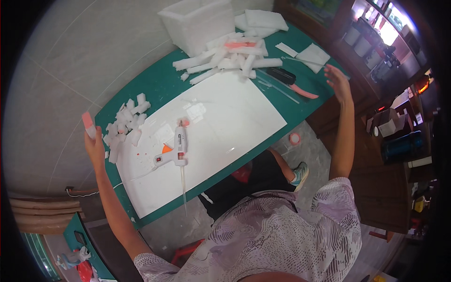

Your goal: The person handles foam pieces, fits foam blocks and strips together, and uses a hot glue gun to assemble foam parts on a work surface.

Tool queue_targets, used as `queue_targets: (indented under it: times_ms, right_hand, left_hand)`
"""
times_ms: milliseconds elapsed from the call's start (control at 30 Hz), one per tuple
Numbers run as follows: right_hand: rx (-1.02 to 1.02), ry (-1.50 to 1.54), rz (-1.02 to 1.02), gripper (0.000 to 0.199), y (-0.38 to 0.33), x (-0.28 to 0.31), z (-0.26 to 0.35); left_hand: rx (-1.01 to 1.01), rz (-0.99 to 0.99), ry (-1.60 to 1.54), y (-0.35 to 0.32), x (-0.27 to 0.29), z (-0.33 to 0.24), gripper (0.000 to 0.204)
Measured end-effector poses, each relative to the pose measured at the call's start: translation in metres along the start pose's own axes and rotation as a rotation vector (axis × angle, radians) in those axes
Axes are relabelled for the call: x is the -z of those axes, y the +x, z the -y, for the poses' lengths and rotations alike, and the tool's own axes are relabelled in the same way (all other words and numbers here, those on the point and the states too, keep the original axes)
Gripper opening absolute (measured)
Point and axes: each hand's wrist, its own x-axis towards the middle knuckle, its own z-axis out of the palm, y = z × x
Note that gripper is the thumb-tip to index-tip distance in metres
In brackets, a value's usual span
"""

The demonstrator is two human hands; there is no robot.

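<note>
The left hand (95,144) pinches a pink-and-white foam block (88,121); the right hand (340,84), near the green table (300,104), seems to have its fingers (332,73) loosely spread.

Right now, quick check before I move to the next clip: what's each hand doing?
Left hand: closed on a pink-and-white foam piece.
Right hand: open, apparently empty, raised near the table's right end.

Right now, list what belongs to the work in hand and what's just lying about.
Likely in the work:
pink-and-white foam piece, held in the left hand
glue gun
white board
small foam blocks
foam strips

Likely just lying about:
blue cylinder, far right
pink-edged roll on the floor
</note>
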Motion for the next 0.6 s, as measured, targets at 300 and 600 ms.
queue_targets:
  times_ms: [300,600]
  right_hand:
    - [-0.174,-0.131,0.118,0.042,-0.007,0.011,-0.042]
    - [-0.126,-0.002,0.077,0.046,-0.015,0.025,-0.047]
  left_hand:
    - [0.050,0.050,-0.024,-0.011,-0.031,-0.053,0.031]
    - [0.156,0.068,-0.264,-0.055,-0.014,-0.093,0.038]
